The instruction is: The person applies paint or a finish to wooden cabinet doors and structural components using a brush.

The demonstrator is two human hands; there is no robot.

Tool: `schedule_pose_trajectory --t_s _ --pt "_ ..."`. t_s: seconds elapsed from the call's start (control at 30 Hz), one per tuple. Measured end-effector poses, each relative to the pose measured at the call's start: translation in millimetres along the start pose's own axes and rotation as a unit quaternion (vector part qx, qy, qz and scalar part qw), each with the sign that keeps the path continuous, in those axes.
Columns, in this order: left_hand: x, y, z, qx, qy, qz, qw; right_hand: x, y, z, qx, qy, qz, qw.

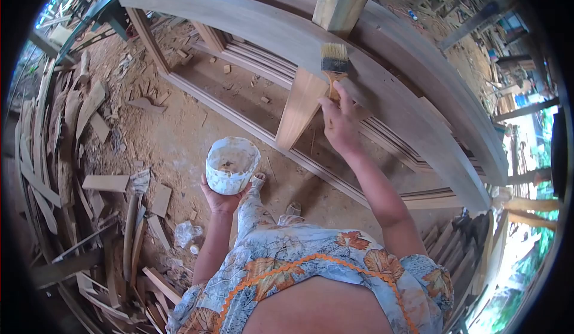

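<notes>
My right hand [342, 122] is closed round the handle of a wide paintbrush [334, 65]. Its pale bristles point away from me and overlap the broad face of a long wooden frame [257, 28]. Down to the left, my left hand [222, 200] grips a white plastic tub [231, 181] from below and the side. The tub's rim is ragged and smeared, and a little brownish stuff shows at its bottom. A lighter wooden crosspiece [302, 107] joins the frame just left of my right hand.
A thick wooden post [344, 5] stands against the frame at the far side. Offcuts and long scrap pieces [69, 119] pile up on the left. Dark stacked boards [451, 238] lie at the lower right. A crumpled plastic bag [186, 233] rests on the dirt floor.
</notes>
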State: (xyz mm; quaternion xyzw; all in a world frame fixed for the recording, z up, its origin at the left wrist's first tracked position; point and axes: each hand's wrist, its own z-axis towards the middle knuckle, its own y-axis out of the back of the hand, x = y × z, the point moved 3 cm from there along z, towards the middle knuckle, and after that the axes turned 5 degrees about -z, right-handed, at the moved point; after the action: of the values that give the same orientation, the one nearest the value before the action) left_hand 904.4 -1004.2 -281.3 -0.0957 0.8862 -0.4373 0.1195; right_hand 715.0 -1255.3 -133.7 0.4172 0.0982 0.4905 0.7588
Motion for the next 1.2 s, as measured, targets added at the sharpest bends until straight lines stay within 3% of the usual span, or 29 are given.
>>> schedule_pose_trajectory --t_s 0.07,0.2,0.3,0.4,0.5,0.53,0.6,0.73,0.83,0.9,1.03,1.2 --pt "19.8 15.7 -26.5 -0.013 -0.003 -0.029 0.999 -12.5 -27.6 -26.7 0.037 0.013 -0.068 0.997" --pt "44.7 49.0 -70.8 -0.073 -0.038 -0.025 0.996 -39.1 -93.5 -103.0 0.074 0.028 -0.037 0.996" --pt "50.4 70.5 -92.1 -0.094 -0.034 -0.074 0.992 -48.4 -133.9 -157.9 0.140 -0.030 -0.030 0.989" --pt "45.2 98.2 -92.4 -0.104 -0.035 -0.075 0.991 -60.6 -164.4 -186.0 0.225 -0.113 0.081 0.964" --pt "37.7 131.2 -76.8 -0.106 -0.033 -0.082 0.990 -61.9 -148.6 -162.7 0.231 -0.151 0.134 0.952" --pt "34.7 138.9 -70.3 -0.100 -0.025 -0.092 0.990 -61.2 -137.7 -148.2 0.166 -0.088 0.141 0.972" --pt "27.1 139.7 -57.4 -0.105 -0.014 -0.087 0.991 -50.9 -105.1 -119.8 0.153 -0.128 0.132 0.971" --pt "16.6 163.2 -28.2 -0.128 0.017 -0.084 0.988 -15.5 -34.2 -57.5 0.090 -0.050 0.059 0.993" --pt "11.5 184.0 -7.0 -0.138 0.029 -0.081 0.987 13.0 -18.2 -32.9 0.031 0.012 -0.018 0.999" --pt "11.3 194.3 4.9 -0.094 0.028 -0.068 0.993 17.0 -36.4 -36.3 0.027 0.025 -0.002 0.999" --pt "23.4 233.3 29.9 -0.098 0.033 -0.112 0.988 5.8 -107.8 -72.4 0.055 -0.022 -0.035 0.998" --pt "51.1 278.7 54.8 -0.180 0.038 -0.116 0.976 -20.7 -213.8 -156.2 0.127 -0.048 -0.038 0.990"
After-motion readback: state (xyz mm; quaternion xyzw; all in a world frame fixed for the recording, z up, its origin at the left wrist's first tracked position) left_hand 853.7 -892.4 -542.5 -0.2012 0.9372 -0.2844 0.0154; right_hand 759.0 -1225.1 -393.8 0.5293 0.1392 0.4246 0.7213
